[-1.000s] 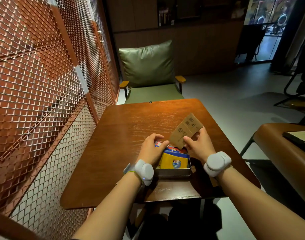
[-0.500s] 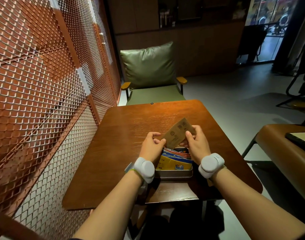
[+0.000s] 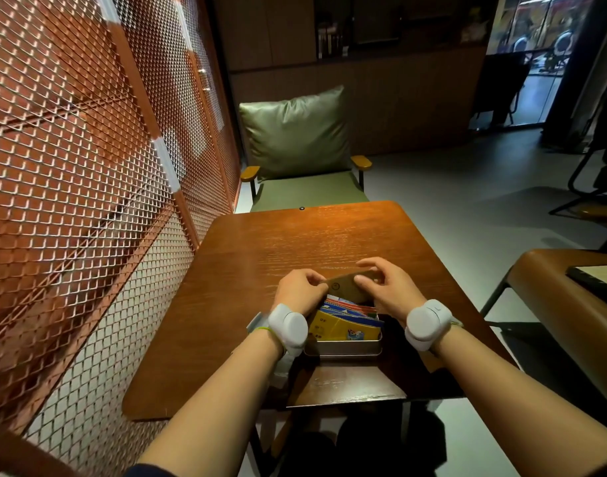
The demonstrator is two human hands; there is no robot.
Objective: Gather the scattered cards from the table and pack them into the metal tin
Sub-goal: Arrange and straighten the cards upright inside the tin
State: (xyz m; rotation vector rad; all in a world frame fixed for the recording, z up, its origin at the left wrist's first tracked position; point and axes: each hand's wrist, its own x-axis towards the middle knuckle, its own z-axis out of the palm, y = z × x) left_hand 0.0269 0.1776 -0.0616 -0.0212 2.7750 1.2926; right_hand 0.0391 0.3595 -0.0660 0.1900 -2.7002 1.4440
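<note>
A brown card [image 3: 343, 288] is held flat just above the metal tin [image 3: 343, 348], which sits near the close edge of the wooden table [image 3: 247, 304]. Bright cards [image 3: 343, 325] stand packed inside the tin. The left hand [image 3: 300, 292] pinches the card's left end, and the right hand [image 3: 386, 287] pinches its right end.

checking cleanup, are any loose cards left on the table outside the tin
No, the table shows bare wood; cards sit only in the metal tin.
</note>
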